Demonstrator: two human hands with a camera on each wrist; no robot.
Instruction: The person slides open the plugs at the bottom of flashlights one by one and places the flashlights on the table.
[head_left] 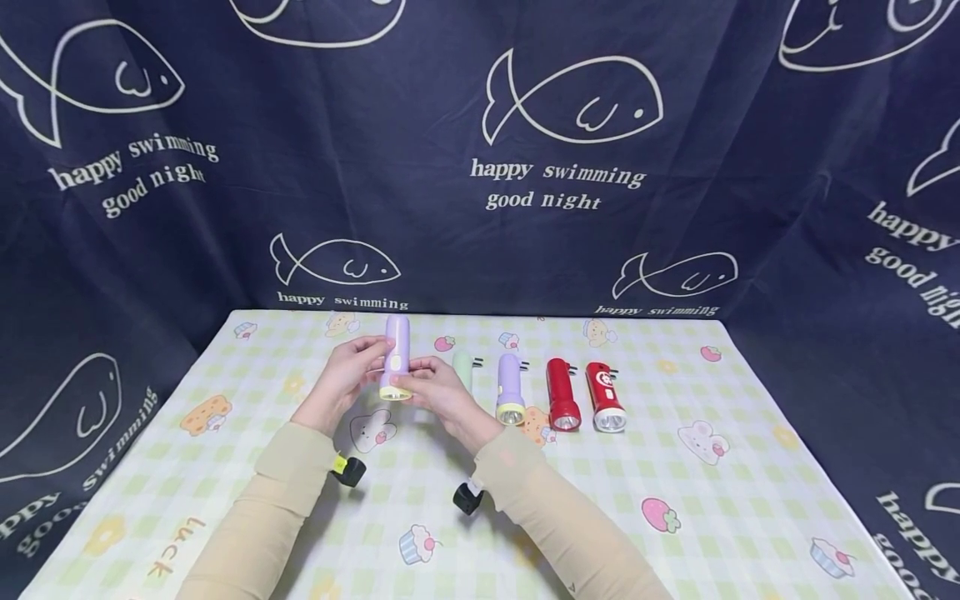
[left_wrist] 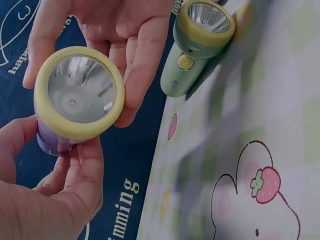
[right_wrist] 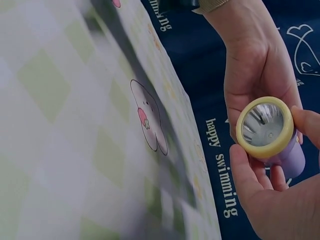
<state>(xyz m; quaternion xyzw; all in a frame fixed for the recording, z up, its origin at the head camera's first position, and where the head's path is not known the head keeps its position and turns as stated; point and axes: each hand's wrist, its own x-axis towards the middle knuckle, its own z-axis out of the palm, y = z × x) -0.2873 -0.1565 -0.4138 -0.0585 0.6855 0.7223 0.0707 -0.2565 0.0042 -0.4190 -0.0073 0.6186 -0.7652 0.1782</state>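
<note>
A purple flashlight (head_left: 398,337) with a yellow rim is raised above the table between both hands, its lens end tilted down toward me. My left hand (head_left: 341,379) grips the middle of its body from the left. From the right, my right hand (head_left: 444,390) pinches it near the yellow head, thumb in front. Close up in the left wrist view, the clear lens (left_wrist: 82,90) shows a silver reflector. Just behind the right hand lies a pale green flashlight (head_left: 463,367), partly hidden in the head view; its yellow head (left_wrist: 215,35) appears in the left wrist view.
Right of the hands, a second purple flashlight (head_left: 510,385), a red one (head_left: 561,393) and a red-and-white one (head_left: 604,396) lie in a row, metal prongs sticking out near their far ends. A checked cartoon cloth (head_left: 600,517) covers the table; a dark blue fish-print curtain (head_left: 435,208) hangs behind.
</note>
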